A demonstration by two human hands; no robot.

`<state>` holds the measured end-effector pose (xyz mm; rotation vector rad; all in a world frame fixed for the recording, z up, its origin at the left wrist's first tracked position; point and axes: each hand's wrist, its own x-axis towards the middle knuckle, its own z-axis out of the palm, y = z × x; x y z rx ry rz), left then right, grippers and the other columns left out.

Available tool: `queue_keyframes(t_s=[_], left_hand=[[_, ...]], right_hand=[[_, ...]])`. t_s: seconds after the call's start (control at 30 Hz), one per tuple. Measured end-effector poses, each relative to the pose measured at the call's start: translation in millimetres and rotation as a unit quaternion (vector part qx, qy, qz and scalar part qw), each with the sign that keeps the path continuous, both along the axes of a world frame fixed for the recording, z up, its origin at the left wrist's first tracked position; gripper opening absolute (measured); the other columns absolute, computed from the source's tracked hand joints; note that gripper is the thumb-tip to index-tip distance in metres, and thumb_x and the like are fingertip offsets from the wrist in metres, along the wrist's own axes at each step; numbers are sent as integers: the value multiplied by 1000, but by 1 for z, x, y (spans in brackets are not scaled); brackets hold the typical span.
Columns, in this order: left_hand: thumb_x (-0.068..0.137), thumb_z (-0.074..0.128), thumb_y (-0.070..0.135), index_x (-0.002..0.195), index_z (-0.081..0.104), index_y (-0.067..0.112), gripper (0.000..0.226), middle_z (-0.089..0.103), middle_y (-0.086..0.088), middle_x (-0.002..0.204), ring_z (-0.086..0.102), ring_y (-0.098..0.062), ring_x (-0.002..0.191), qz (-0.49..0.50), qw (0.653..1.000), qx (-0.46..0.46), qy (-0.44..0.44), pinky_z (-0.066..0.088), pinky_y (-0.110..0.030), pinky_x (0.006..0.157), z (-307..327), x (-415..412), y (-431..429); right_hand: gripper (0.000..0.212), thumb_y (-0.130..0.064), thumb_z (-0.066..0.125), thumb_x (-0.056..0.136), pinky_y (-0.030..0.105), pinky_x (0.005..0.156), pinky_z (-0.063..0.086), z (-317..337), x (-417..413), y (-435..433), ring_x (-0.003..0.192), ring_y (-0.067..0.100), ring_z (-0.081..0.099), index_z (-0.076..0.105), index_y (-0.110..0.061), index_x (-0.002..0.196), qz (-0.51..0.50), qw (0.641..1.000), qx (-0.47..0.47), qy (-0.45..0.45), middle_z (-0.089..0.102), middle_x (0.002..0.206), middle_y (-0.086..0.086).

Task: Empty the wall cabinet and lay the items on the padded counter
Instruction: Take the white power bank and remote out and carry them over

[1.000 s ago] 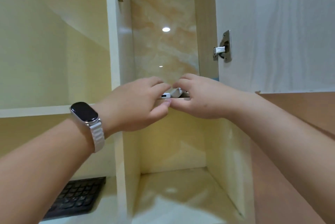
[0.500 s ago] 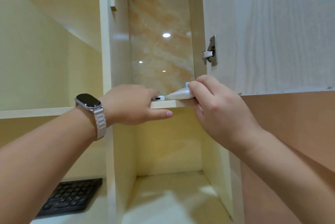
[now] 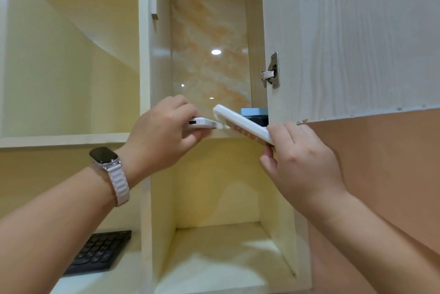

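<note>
White plastic items coming off the narrow cabinet shelf (image 3: 235, 133), one in each hand.

Right hand (image 3: 302, 165) pinches the low end of a long flat white device (image 3: 240, 123), tilted up over the shelf edge; left hand (image 3: 162, 136) grips a small white slab with a port (image 3: 202, 123). Both look light, rigid and smooth, so likely slippery; holding nearer the long one's middle would steady it. A blue box (image 3: 253, 111) sits behind on the shelf.

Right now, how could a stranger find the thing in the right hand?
Look under the open cabinet door, at the narrow shelf. The right hand holds a long white device, tilted. The left hand's white device is shorter and lies flat.
</note>
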<state>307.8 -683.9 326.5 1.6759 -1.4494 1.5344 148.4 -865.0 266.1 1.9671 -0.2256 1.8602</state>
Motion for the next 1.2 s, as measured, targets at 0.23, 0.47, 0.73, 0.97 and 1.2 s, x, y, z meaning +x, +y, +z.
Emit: queue_keyframes(t_s=[0.23, 0.47, 0.73, 0.97, 1.2], left_hand=[[85, 68, 41, 75, 36, 20, 40, 41, 5, 68, 36, -21, 57, 107, 991, 2, -79, 18, -23, 44, 2, -20, 15], [93, 63, 37, 77, 62, 7, 34, 61, -5, 66, 54, -28, 55, 41, 985, -107, -127, 41, -38, 40, -30, -9, 42], [87, 70, 42, 81, 56, 20, 27, 54, 3, 60, 50, -15, 54, -207, 944, -231, 116, 42, -29, 47, -107, -9, 58], [74, 68, 56, 69, 52, 25, 35, 53, 16, 57, 44, 1, 49, -337, 770, -174, 512, 34, -11, 43, -206, -16, 60], [86, 71, 33, 83, 61, 13, 23, 72, -7, 83, 68, -20, 72, -403, 421, -62, 810, 54, -39, 63, -315, -42, 62]], right_hand=[[22, -2, 74, 67, 29, 46, 24, -25, 5, -2, 54, 23, 32, 52, -4, 69, 90, 990, 99, 36, 48, 63, 8], [24, -27, 62, 77, 29, 46, 36, -51, 3, 21, 56, 14, 49, 38, -26, 77, 215, 936, 271, 60, 49, 66, -5], [16, -45, 55, 73, 32, 48, 45, -94, -6, 83, 65, 6, 57, 47, -34, 81, 256, 893, 370, 3, 62, 80, -12], [21, -40, 57, 68, 22, 50, 49, -151, -4, 139, 64, 6, 62, 56, -36, 89, 261, 846, 465, 11, 66, 83, -11], [15, -29, 64, 76, 36, 56, 57, -213, -38, 188, 71, 13, 66, 58, -36, 87, 155, 809, 567, 2, 68, 79, -8]])
